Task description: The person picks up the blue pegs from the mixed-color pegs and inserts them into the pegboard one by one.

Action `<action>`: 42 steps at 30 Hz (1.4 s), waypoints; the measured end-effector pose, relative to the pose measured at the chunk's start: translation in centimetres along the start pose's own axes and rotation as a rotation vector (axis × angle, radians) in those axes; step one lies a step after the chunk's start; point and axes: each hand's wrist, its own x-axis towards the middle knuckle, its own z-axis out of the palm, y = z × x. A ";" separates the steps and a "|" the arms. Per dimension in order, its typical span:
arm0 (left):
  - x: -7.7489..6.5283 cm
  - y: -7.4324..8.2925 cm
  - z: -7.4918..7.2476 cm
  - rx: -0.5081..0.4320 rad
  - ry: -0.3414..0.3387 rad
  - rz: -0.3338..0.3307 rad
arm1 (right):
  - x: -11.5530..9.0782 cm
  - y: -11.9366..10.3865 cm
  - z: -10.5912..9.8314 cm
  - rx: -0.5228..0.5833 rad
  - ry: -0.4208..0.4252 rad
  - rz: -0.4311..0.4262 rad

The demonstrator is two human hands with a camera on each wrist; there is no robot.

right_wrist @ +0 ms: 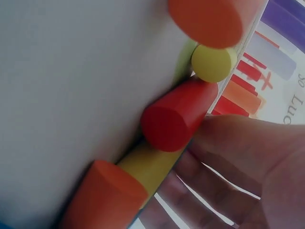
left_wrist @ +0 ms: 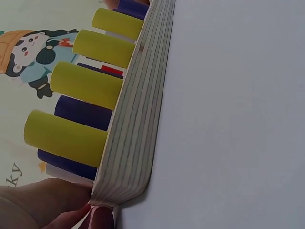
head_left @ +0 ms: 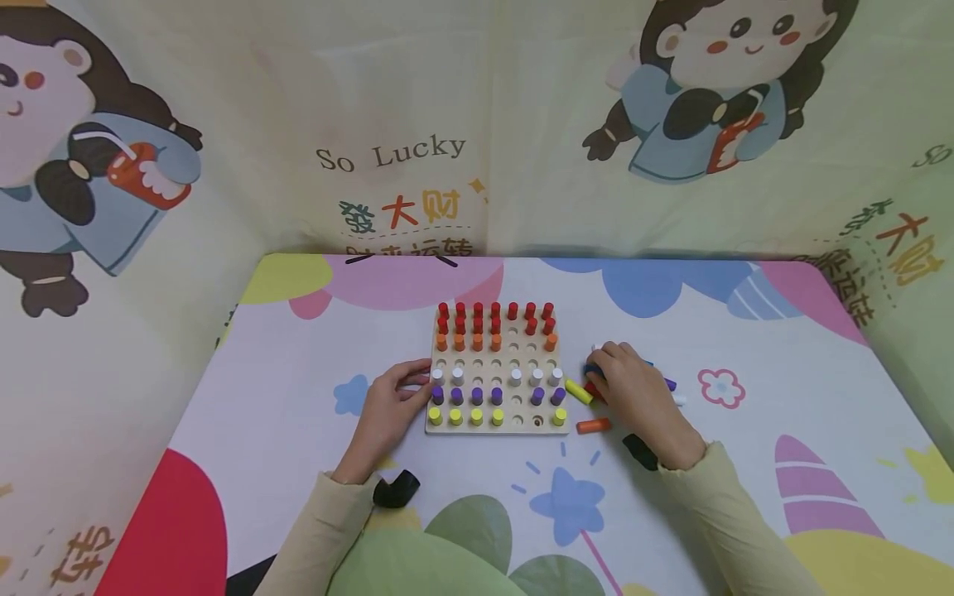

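A wooden pegboard lies on the table, holding rows of red, orange, white, purple and yellow pegs, with some holes bare. At its left edge my left hand grips the board; thumb and finger pinch the corner in the left wrist view. My right hand reaches into loose pegs right of the board, fingers bent downward. A dark blue peg shows by its fingertips. In the right wrist view, thumb and fingers are beside a red peg; whether they pinch anything is hidden.
A loose yellow peg and an orange peg lie near the board's right edge. Purple and white pegs show beyond the right hand. The patterned tablecloth meets a printed curtain behind.
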 end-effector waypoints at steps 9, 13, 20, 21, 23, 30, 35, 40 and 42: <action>0.1 0.0 -0.2 -0.009 -0.004 0.004 | 0.1 0.0 -0.2 0.015 0.020 0.000; 0.1 0.0 -0.3 -0.007 -0.005 -0.003 | 0.1 -0.1 -0.4 0.031 0.031 0.009; 0.1 0.0 -0.4 -0.004 -0.004 -0.005 | 0.1 -0.3 -0.7 0.074 0.051 0.015; 0.1 0.1 -0.4 -0.007 -0.004 -0.006 | 0.1 -0.4 -0.7 0.081 0.055 0.016; 0.1 0.1 -0.4 -0.011 -0.005 -0.006 | 0.1 -0.4 -0.8 0.093 0.064 0.016; 0.2 0.1 -0.5 -0.007 -0.008 -0.002 | 0.2 -0.6 -1.1 0.119 0.091 0.005; 0.2 0.2 -0.5 -0.010 -0.014 -0.018 | 0.2 -0.7 -1.3 0.126 0.097 -0.001; 0.1 0.2 -0.5 -0.008 -0.016 -0.022 | 0.3 -0.7 -1.5 0.117 0.096 -0.013; 0.1 0.2 -0.5 -0.008 -0.016 -0.022 | 0.3 -0.7 -1.5 0.114 0.097 -0.023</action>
